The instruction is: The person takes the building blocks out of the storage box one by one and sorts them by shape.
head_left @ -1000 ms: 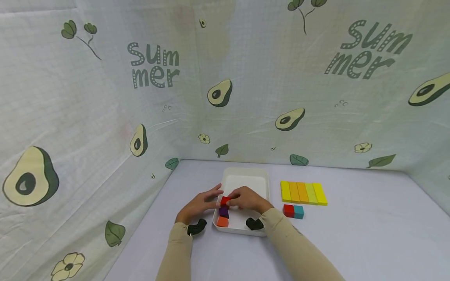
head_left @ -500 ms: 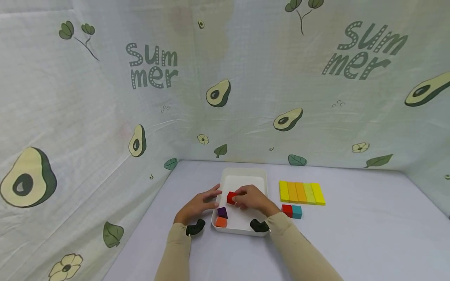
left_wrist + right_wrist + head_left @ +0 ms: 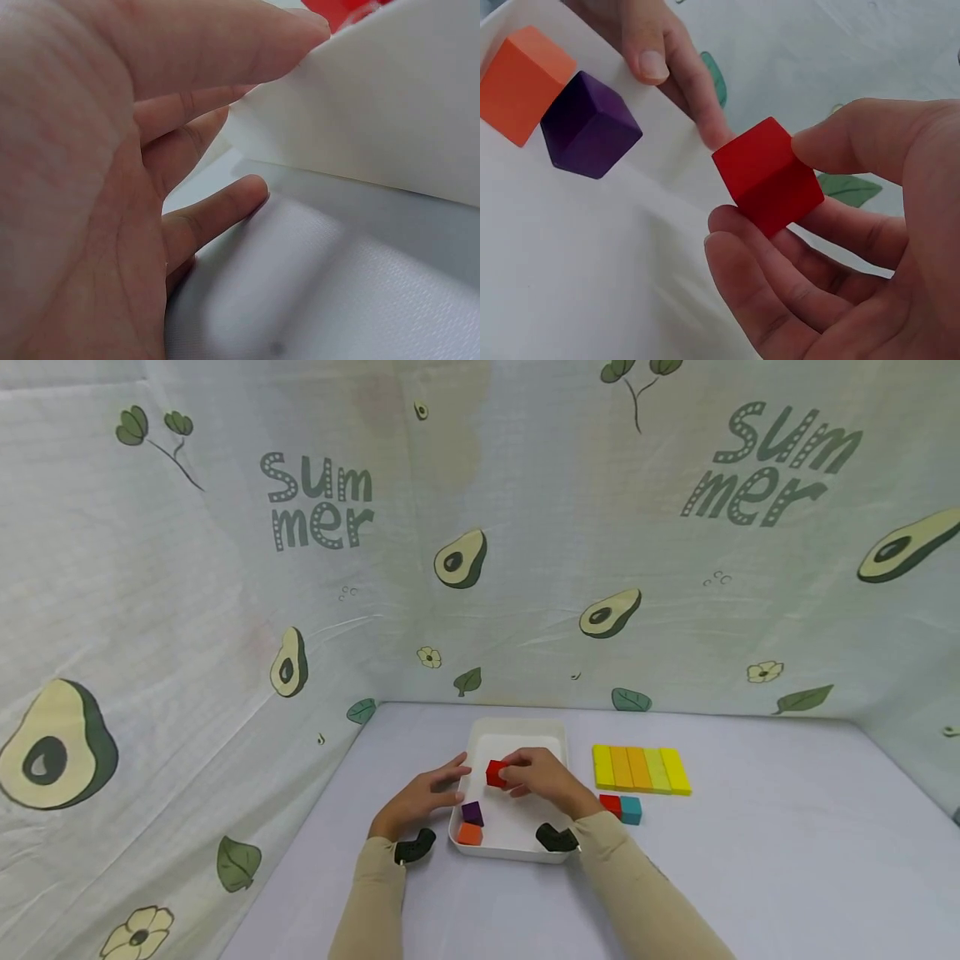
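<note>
Right hand [image 3: 542, 775] pinches the red cube [image 3: 495, 773] between thumb and fingers over the tray [image 3: 525, 743], while the left hand [image 3: 420, 797], apart from it, has its fingers loosely spread and its thumb at the tray's left rim. From my remote feed I see the purple cube [image 3: 472, 813] just beside the orange cube [image 3: 470, 834] in the tray's near left corner. Right of the tray, I make out yellow-and-orange strips [image 3: 641, 768] in a row, with a second red cube [image 3: 610, 805] against a blue cube [image 3: 631, 810] nearer me.

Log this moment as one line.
right hand: pinches red block; left hand: touches tray; in tray: purple block, orange block
</note>
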Motion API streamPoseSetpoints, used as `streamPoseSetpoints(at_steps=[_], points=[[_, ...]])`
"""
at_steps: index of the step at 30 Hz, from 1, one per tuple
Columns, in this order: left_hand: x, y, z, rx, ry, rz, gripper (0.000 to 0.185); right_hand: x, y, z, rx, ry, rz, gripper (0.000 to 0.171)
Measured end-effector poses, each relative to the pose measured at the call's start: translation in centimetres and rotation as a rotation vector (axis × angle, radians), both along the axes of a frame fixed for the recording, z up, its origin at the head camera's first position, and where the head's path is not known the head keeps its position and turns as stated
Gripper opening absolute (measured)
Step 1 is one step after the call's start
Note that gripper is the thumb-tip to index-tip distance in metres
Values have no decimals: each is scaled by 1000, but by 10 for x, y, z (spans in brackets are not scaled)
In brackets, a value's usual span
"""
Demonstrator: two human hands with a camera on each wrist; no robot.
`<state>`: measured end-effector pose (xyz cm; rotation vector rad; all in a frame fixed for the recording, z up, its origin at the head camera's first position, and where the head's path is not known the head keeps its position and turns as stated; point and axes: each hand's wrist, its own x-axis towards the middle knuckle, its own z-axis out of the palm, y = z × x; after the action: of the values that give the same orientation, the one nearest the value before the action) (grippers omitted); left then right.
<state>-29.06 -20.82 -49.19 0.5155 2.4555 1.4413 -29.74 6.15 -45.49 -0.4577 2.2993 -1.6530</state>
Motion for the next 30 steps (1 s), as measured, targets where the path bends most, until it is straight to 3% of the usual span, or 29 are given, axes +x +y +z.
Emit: streamPoseSetpoints(at_steps=[8, 20, 30], points=[[-2, -2, -4, -2, 5, -3, 57, 11, 10, 2, -63, -12, -61, 33], [-1, -5, -2, -6, 20, -6, 56, 31, 35, 20, -137, -14, -216, 34], [-1, -5, -4, 18, 13, -29, 56, 41, 50, 24, -117, 4, -218, 35]])
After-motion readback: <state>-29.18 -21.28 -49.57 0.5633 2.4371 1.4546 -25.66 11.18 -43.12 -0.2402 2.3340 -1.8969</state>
